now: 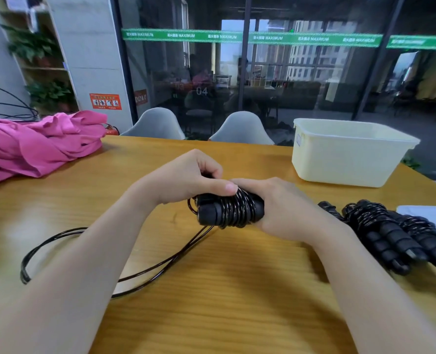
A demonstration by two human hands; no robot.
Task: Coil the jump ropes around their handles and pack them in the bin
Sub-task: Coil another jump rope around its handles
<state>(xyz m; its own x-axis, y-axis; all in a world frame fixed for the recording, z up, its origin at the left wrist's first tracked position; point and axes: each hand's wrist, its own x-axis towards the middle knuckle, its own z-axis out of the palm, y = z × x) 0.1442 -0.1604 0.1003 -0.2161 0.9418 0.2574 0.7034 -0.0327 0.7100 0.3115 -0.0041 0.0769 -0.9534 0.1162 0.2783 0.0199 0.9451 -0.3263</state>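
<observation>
Black cord (89,254) lies nearest me, a loose double loop trailing across the wooden table (211,290) from lower left up toward my hands. Both forearms reach forward over the tabletop.

At centre, my left hand (186,177) curls over the top of the jump rope handles (209,213), thumb extended along the upper side, fingers bent round the far side. My right hand (280,208) grips the opposite end of the same bundle, fingers wrapped underneath and out of sight. Between the two hands, several turns of cord sit tight around the paired handles.

To the right, just beside my right wrist, a pile of coiled jump ropes (390,231) rests on the table, their ribbed black grips pointing toward me. A pale flat sheet (431,215) lies partly under that pile.

Farther back on the right stands the cream plastic bin (349,162), well apart from the pile. Far left, a pink cloth (38,144) is heaped on the table. Two grey chairs (199,129) stand beyond the far edge.
</observation>
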